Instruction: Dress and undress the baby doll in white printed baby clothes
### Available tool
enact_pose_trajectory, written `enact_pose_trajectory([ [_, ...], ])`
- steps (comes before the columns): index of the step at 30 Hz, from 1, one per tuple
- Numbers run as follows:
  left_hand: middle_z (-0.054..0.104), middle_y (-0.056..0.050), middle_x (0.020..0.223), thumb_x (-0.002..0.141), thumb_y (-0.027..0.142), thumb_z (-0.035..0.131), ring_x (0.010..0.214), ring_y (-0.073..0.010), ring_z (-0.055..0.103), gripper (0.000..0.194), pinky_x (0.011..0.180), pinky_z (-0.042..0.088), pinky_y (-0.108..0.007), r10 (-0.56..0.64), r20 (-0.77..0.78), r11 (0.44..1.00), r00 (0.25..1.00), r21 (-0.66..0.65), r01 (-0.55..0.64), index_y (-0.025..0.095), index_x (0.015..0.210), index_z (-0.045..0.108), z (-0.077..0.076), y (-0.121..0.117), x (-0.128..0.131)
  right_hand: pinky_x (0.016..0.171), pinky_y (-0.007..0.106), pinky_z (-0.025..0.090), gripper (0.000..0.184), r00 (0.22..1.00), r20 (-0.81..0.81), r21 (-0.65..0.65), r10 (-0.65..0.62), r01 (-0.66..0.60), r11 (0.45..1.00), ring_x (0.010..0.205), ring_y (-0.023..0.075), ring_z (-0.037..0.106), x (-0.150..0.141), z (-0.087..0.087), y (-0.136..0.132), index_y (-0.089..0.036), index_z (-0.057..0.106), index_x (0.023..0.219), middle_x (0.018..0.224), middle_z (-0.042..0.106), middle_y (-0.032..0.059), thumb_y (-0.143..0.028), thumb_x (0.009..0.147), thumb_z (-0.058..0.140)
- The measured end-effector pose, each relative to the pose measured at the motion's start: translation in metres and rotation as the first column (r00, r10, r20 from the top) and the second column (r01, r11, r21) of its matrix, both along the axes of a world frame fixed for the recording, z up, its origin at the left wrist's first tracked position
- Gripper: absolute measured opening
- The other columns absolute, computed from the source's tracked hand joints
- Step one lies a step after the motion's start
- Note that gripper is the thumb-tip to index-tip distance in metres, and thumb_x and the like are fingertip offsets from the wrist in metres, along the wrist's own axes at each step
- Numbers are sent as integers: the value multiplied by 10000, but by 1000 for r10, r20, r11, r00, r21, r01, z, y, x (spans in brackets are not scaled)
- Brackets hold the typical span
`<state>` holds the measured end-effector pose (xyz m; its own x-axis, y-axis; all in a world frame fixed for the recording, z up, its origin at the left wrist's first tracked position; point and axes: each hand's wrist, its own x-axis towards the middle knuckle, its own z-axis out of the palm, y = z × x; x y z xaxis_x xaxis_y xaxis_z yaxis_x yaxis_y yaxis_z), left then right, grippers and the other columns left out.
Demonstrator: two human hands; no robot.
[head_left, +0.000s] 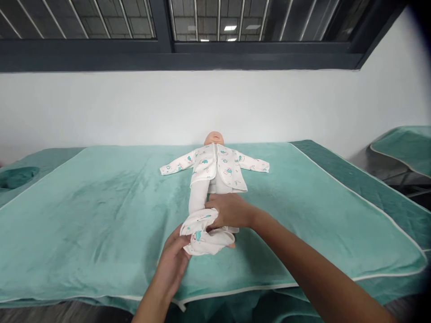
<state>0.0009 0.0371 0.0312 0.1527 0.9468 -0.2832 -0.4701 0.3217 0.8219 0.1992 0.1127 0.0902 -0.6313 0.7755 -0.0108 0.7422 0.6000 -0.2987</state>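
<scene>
A baby doll lies on its back on a teal blanket, head toward the wall. It wears a white printed jacket, sleeves spread out. A bunched pair of white printed trousers sits around the doll's lower legs. My left hand grips the trousers' near edge from below. My right hand is closed over the trousers and the doll's right leg from above. One white-clad leg shows above the bunch; the feet are mostly hidden.
The blanket covers a wide bed with a white-piped front edge close to me. A darker teal cover shows at the right side. Another covered bed stands at far right. A white wall and dark window frame are behind.
</scene>
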Motion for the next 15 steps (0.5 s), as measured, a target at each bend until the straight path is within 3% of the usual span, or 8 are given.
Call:
enact_pose_trajectory([
  [2,664,-14,792,722,205,646,721,-157,578,214,642,440,-232,-32,-179,995,983,86,48,171,932,669,0,12,-7,565,260,254,436,999,-14,-1,-35,35,999,764,161,584,0,-1,-1,-254,669,905,924,635,-1,-657,736,662],
  [6,547,37,674,709,185,588,640,-123,469,77,590,361,-208,37,-510,964,859,243,103,178,784,608,2,34,-16,586,255,273,387,998,-61,-44,-15,13,999,771,159,582,3,0,-2,-253,677,913,933,641,-4,-612,773,652],
  [11,591,25,748,691,167,547,706,-155,506,209,643,395,-234,221,-602,932,767,362,15,196,887,614,-3,50,-16,627,250,302,399,993,-115,-122,27,-41,992,845,179,594,8,1,1,-238,661,932,973,654,-2,-597,757,676],
  [15,623,2,841,680,133,519,766,-171,541,300,687,416,-249,316,-575,903,754,427,-53,200,957,610,-8,58,-15,613,257,287,299,999,-55,-54,2,-5,999,855,178,596,4,-2,2,-260,661,944,987,658,-14,-506,773,674],
])
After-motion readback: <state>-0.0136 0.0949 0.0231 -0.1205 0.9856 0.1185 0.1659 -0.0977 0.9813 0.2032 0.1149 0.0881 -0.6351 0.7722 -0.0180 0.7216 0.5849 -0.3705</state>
